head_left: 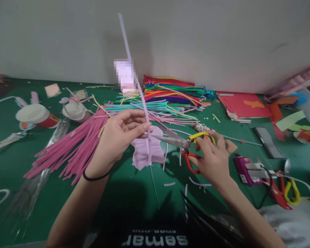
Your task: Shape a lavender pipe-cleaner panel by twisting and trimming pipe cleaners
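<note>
My left hand (119, 136) is closed in a pinch on a long lilac pipe cleaner (134, 74) that stands nearly upright, its top reaching high against the wall. My right hand (213, 155) grips a pair of scissors (182, 143) with yellow and red handles; the steel blades point left, toward the low end of the pipe cleaner. Just under the blades lies a heap of short lilac pipe-cleaner pieces (147, 151) on the green table (124, 196).
A bundle of pink pipe cleaners (67, 148) lies left. Mixed coloured pipe cleaners (170, 94) are piled by the wall. Paper cups (36, 115) stand far left. Red paper (244, 105), a phone (267, 141), a purple box (244, 168) and another pair of scissors (284, 193) lie right.
</note>
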The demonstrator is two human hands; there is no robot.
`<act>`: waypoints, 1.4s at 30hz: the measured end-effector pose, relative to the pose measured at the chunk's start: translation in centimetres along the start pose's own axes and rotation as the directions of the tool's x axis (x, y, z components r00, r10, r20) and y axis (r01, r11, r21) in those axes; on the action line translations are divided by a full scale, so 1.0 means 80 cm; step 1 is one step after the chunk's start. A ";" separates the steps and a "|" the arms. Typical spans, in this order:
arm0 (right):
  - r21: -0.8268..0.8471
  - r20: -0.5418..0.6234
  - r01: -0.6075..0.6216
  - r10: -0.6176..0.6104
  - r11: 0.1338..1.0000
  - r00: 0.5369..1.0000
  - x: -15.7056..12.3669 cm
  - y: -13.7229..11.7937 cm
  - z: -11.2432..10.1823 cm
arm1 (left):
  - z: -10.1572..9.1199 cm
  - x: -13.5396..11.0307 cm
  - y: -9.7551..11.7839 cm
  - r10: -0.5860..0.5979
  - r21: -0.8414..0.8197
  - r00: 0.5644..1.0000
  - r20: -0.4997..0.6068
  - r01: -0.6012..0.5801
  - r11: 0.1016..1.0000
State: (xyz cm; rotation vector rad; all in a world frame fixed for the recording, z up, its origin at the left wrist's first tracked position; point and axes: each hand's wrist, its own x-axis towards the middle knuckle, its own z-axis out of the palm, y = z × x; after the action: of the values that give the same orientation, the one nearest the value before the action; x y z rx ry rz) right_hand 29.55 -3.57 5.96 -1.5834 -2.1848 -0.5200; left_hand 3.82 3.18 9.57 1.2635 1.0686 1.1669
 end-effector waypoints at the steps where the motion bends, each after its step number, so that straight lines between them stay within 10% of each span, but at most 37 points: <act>1: 0.006 -0.034 0.003 -0.003 1.000 0.999 0.000 0.001 0.000 | 0.000 0.000 0.001 -0.011 0.010 1.000 -0.001 0.011 1.000; 42: -0.048 0.058 0.067 -0.064 0.997 0.996 -0.010 0.016 -0.002 | 0.002 -0.002 0.002 -0.077 0.044 0.996 0.037 0.076 0.996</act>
State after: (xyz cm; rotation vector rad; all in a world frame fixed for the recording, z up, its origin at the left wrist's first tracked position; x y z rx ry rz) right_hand 31.05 -3.93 5.77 -1.5737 -2.2891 -0.5598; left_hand 3.96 2.99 9.75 1.2622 1.1087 1.0628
